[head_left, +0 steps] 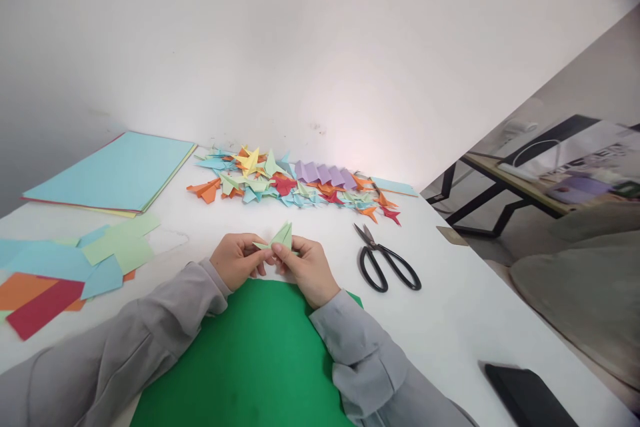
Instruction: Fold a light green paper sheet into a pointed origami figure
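My left hand [239, 259] and my right hand [309, 268] meet over the far edge of a green sheet [260, 360] on the white table [450, 320]. Both pinch a small pale green folded paper piece [280, 237] between fingers and thumbs; its pointed tips stick up between the hands. Grey sleeves cover both forearms.
Black scissors [386, 260] lie just right of my right hand. A heap of several folded coloured paper figures [295, 183] lies along the wall. A stack of coloured sheets [117, 173] is at the far left, loose coloured scraps [65, 270] nearer. A black phone [525, 395] sits at the right front edge.
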Demonstrator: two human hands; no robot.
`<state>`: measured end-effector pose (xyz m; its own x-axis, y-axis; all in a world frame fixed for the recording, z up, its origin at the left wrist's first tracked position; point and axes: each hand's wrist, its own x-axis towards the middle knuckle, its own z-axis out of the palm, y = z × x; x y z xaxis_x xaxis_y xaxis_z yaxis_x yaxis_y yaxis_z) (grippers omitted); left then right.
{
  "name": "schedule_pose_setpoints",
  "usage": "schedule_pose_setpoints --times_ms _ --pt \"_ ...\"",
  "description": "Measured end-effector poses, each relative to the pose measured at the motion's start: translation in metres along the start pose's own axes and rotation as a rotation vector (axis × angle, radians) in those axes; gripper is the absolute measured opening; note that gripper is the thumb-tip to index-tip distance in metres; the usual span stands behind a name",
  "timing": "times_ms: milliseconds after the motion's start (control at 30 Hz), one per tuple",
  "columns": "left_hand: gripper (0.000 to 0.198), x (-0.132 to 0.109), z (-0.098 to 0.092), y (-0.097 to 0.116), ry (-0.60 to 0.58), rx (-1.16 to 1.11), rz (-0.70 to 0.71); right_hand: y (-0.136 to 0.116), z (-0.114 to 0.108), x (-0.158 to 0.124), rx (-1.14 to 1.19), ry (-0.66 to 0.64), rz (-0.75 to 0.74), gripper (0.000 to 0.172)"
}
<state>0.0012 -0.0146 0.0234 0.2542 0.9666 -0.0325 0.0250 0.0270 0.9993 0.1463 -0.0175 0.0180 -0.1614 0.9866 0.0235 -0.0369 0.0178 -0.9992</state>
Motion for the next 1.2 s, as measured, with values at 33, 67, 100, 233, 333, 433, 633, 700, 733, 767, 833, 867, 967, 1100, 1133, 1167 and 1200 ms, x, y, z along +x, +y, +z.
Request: schedule_pose_setpoints --times_ms 33,67,100,233,333,433,633,700,733,767,833,867,967,1100,1133,1167,1200 --pt "0.023 -0.0003 0.0001 -0.0003 -0.004 0.000 0.001 -0.0003 0.0000 -0.0001 -0.007 -0.005 0.003 0.030" --pt "0.023 -0.0006 0.0003 -0.0003 -0.009 -0.001 0.002 -0.0005 -0.0001 -0.0003 -0.011 -0.011 0.009 0.030" --pt "0.022 -0.0010 0.0005 -0.0003 -0.018 -0.002 0.002 -0.0007 -0.0002 -0.0004 -0.012 -0.016 0.017 0.030" --pt "0.024 -0.0020 0.0011 0.0016 -0.064 -0.002 -0.006 -0.0011 0.0001 -0.0007 0.014 -0.050 0.029 0.031" --pt "0.025 -0.0011 -0.0004 0.0030 -0.077 -0.004 0.006 -0.0009 0.0006 -0.0002 0.048 -0.030 0.020 0.032" --pt "0.029 0.0005 -0.0030 0.0036 -0.091 -0.013 0.014 -0.0008 0.0005 0.0007 0.082 0.022 0.030 0.031" --pt "0.033 0.0006 -0.0026 0.0054 -0.082 0.026 -0.034 -0.0012 0.0002 0.0014 0.114 0.043 0.044 0.030" --pt "0.032 0.0002 -0.0017 0.0060 -0.081 0.030 -0.036 -0.0011 0.0003 0.0014 0.112 0.044 0.044 0.030" --pt "0.032 0.0002 -0.0016 0.0062 -0.080 0.022 -0.036 -0.0010 0.0003 0.0014 0.113 0.041 0.043 0.030" --pt "0.032 0.0004 -0.0019 0.0063 -0.077 0.007 -0.039 -0.0008 0.0003 0.0014 0.120 0.035 0.044 0.030" --pt "0.033 0.0014 -0.0033 0.0063 -0.072 -0.038 -0.056 -0.0004 0.0003 0.0015 0.152 0.023 0.054 0.032" --pt "0.033 0.0022 -0.0043 0.0063 -0.074 -0.063 -0.070 -0.0002 0.0002 0.0016 0.172 0.021 0.064 0.032" --pt "0.034 0.0049 -0.0075 0.0065 -0.087 -0.129 -0.119 0.0001 -0.0002 0.0014 0.218 0.024 0.090 0.034" --pt "0.034 0.0057 -0.0084 0.0066 -0.115 -0.148 -0.146 0.0000 -0.0015 0.0006 0.225 -0.006 0.090 0.035" --pt "0.034 0.0051 -0.0079 0.0066 -0.123 -0.130 -0.137 0.0001 -0.0019 0.0005 0.224 -0.018 0.090 0.034" --pt "0.033 0.0043 -0.0073 0.0065 -0.127 -0.107 -0.121 0.0003 -0.0024 0.0005 0.221 -0.032 0.091 0.033" --pt "0.033 0.0034 -0.0067 0.0066 -0.126 -0.081 -0.102 0.0007 -0.0029 0.0006 0.212 -0.049 0.087 0.031"
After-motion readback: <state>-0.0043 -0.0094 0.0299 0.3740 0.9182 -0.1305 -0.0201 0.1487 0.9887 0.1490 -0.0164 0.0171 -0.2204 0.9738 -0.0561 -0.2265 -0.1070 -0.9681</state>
